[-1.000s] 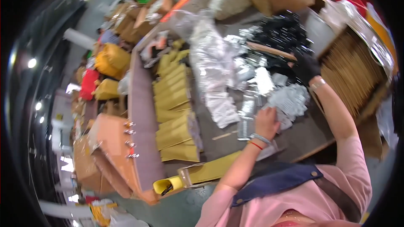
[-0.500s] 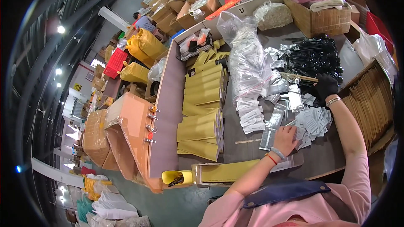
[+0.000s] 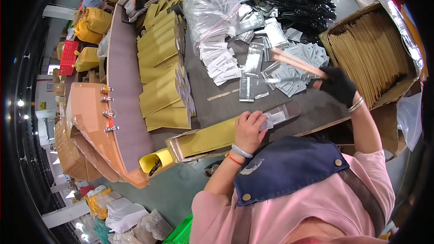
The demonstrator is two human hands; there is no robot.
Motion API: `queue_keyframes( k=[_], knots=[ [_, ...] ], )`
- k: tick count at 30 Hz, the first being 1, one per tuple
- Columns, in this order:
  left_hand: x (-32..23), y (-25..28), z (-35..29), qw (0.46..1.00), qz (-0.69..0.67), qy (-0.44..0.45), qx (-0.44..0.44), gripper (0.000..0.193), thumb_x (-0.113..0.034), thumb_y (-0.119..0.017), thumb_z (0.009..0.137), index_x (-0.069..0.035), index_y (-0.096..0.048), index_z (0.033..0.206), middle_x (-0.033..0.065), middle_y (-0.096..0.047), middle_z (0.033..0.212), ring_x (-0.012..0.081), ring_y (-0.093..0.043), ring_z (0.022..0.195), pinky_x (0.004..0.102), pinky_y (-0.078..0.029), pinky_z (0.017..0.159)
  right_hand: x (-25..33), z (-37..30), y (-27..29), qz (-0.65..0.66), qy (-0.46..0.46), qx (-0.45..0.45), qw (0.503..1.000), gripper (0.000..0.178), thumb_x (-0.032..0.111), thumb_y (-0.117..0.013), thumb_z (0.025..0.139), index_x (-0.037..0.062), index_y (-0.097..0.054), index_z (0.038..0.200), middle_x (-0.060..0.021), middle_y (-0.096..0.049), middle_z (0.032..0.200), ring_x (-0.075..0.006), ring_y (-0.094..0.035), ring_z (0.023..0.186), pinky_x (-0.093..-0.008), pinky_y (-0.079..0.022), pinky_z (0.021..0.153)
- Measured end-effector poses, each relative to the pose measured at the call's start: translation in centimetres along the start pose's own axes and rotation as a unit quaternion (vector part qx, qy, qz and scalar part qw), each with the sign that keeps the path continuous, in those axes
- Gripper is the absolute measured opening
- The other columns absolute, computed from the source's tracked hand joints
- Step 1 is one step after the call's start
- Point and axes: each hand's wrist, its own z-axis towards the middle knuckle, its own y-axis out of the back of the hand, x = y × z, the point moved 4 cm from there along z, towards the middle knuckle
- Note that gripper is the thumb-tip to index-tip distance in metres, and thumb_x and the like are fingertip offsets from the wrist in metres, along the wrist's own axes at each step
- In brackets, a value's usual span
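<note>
My left hand is bare, with a bracelet and a red string at its wrist. Its fingers close on a small white printed card, above the right end of a long open box holding a gold-coloured envelope. A clear plastic sleeve lies beside that card. My right hand, in a black glove with bare fingertips, grips a long, flat tan stick that points left and is blurred by motion. Below the stick spreads a heap of white cards. Silver packets lie left of it.
Stacks of gold envelopes line the table's left side. A clear bag of white packets and black glossy packets lie farther back. On the right stands a carton of brown cardboard pieces; a yellow holder sits at the front left.
My left hand has drawn back from the white cards to above the long box, with a card in it. My right hand has come nearer with the tan stick. The view has shifted.
</note>
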Motion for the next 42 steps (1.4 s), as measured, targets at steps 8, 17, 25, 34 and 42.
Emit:
queue_keyframes(
  k=[8, 17, 25, 34, 42],
  knots=[
    [-1.5, -1.2, -3.2, 0.998, 0.055, -0.031, -0.019, 0.031, -0.013, -0.064, 0.074, -0.012, -0.067, 0.105, -0.0028, -0.059, 0.114, 0.0229, -0.051, 0.096, 0.0366, -0.041, 0.080, -1.1, -4.0, -6.5, 0.049, 0.021, 0.162, 0.985, 0.038, 0.015, -0.077, 0.073, 0.0022, -0.066, 0.107, -0.0105, -0.065, 0.077, -0.0115, -0.058, 0.071, -0.0285, -0.048, 0.068],
    [0.9, 1.1, -4.8, 0.999, 0.038, 0.023, -0.027, 0.046, -0.019, -0.074, 0.069, -0.010, -0.064, 0.113, 0.0039, -0.055, 0.123, 0.0298, -0.048, 0.107, 0.0423, -0.038, 0.090, 0.3, -4.7, -8.9, -0.195, 0.194, 0.072, 0.959, 0.038, 0.013, -0.071, 0.075, 0.0180, -0.066, 0.113, -0.0096, -0.061, 0.078, -0.0270, -0.060, 0.069, -0.0363, -0.049, 0.064],
    [3.4, 1.8, -4.0, 0.998, -0.002, 0.059, 0.003, 0.072, -0.028, -0.082, 0.060, -0.005, -0.056, 0.123, 0.0127, -0.050, 0.126, 0.0344, -0.043, 0.115, 0.0466, -0.035, 0.099, -1.2, -3.5, -10.7, -0.173, 0.092, 0.191, 0.962, 0.023, 0.021, -0.067, 0.081, 0.0213, -0.068, 0.104, -0.0091, -0.061, 0.081, -0.0287, -0.060, 0.075, -0.0390, -0.047, 0.063],
    [0.1, -0.5, -0.3, 0.999, 0.021, 0.029, 0.026, 0.074, -0.019, -0.084, 0.056, -0.006, -0.055, 0.122, 0.0091, -0.052, 0.120, 0.0314, -0.046, 0.110, 0.0427, -0.037, 0.095, -1.2, -4.1, -13.9, -0.036, 0.158, 0.092, 0.982, 0.012, 0.014, -0.070, 0.074, 0.0062, -0.063, 0.081, -0.0144, -0.061, 0.079, -0.0324, -0.061, 0.080, -0.0399, -0.048, 0.069],
    [-0.3, -0.3, 1.1, 0.996, 0.058, -0.043, 0.052, 0.059, -0.012, -0.079, 0.057, -0.019, -0.062, 0.113, 0.0114, -0.052, 0.110, 0.0324, -0.049, 0.102, 0.0430, -0.042, 0.088, 3.8, -4.5, -13.5, -0.094, 0.242, 0.045, 0.965, 0.048, 0.026, -0.079, 0.064, 0.0084, -0.059, 0.104, -0.0101, -0.058, 0.099, -0.0311, -0.056, 0.093, -0.0420, -0.044, 0.079]
  ],
)
